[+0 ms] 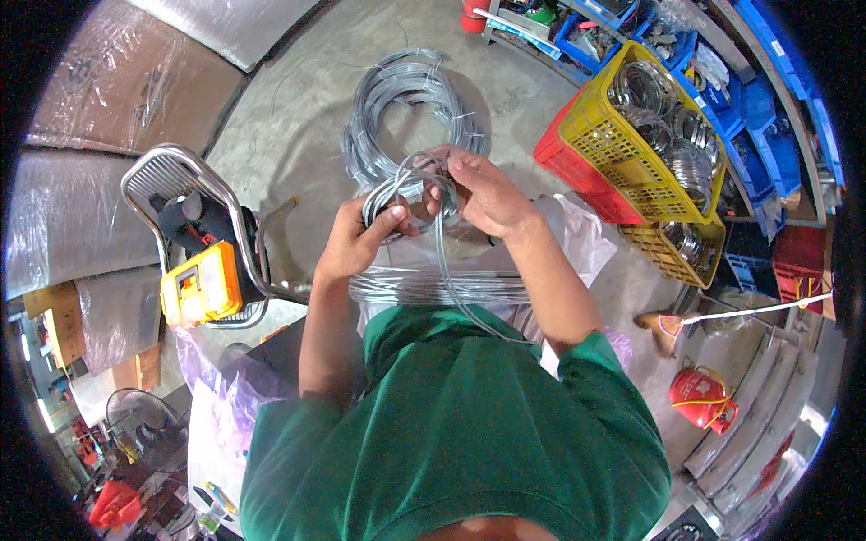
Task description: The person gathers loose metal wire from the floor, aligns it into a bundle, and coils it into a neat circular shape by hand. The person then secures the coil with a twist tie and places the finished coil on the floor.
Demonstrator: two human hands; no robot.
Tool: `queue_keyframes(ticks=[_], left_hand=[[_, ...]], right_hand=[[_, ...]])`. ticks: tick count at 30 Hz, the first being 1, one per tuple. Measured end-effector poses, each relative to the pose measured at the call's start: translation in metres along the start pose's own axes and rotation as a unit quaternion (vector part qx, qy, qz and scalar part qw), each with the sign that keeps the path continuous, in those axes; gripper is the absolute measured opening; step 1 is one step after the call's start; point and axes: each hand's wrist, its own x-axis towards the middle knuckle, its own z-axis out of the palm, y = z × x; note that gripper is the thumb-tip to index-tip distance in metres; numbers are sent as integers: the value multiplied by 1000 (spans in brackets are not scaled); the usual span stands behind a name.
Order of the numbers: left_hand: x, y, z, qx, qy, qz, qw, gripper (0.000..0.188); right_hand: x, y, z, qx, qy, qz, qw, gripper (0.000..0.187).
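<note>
Between my hands is a small coil of grey wire, several loops thick, held up in front of my chest. My left hand is closed round its left side, the thumb pressed on top. The fingers of my right hand pinch the loops at the upper right. From the coil a length of wire hangs down across my green shirt, its tip near my right elbow. Just below lies a bundle of straight wires across my lap. Beyond my hands a large coil of grey wire rests on the concrete floor.
On the right, a yellow crate of wire coils is stacked with a red crate, near blue parts bins. A metal chair on the left bears a yellow case. A red gas cylinder stands lower right.
</note>
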Motion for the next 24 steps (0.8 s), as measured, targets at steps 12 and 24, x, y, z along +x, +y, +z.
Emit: queue_keyframes(ticks=[12, 24], left_hand=[[1, -5, 0, 18, -44, -85, 995, 21], [14, 16, -8, 133, -89, -120, 980, 28]], right_hand=[[9, -38, 10, -323, -50, 60, 943, 21], [26, -64, -7, -331, -82, 198, 919, 28]])
